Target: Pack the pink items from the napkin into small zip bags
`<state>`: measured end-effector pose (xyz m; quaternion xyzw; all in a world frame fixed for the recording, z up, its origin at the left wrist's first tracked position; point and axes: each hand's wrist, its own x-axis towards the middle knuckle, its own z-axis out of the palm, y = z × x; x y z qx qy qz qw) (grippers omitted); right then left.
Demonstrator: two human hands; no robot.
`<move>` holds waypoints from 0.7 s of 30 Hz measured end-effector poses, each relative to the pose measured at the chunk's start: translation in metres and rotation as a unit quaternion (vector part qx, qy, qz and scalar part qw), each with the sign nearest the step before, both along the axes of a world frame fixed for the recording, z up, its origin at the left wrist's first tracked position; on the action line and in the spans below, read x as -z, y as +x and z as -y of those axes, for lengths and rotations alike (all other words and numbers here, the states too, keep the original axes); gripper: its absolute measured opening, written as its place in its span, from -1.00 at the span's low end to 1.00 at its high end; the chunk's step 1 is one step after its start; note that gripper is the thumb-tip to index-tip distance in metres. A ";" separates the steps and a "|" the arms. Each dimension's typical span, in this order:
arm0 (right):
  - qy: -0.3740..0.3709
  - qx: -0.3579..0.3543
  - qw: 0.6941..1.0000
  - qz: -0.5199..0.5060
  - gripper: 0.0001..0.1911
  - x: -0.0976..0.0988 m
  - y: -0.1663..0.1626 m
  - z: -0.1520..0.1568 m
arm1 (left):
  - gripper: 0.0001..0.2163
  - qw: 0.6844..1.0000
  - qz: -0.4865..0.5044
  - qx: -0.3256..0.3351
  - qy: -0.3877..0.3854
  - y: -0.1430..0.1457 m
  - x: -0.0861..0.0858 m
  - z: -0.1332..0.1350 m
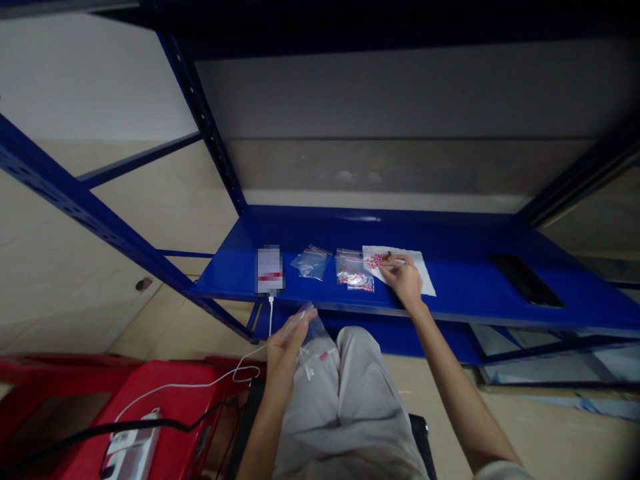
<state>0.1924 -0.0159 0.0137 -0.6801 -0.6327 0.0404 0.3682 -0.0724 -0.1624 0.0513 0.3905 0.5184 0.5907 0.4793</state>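
My left hand (287, 343) pinches the top of a clear plastic bag (311, 353) above my lap. A couple of small pink pieces (323, 357) lie low in that bag. Over on the blue shelf, the fingertips of my right hand (404, 279) are closed at a cluster of small pink pieces (376, 260); whether one is between them is too small to tell. The cluster lies on a white sheet of paper (425, 283), with a small brownish thing (388, 255) beside it. Left of the paper are filled clear bags (354, 270) with pink contents.
Flat clear bags (314, 261) lie on the blue shelf (450, 227), right of a phone (270, 270) on a white cable (271, 313). A black phone-like slab (526, 280) is at right. A power strip (134, 447) sits on a red stool (165, 387).
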 end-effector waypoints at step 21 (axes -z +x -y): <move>-0.073 -0.324 0.943 -0.018 -0.86 -0.073 -0.085 0.152 | -0.69 0.806 -0.529 0.002 0.264 0.027 0.018 0.028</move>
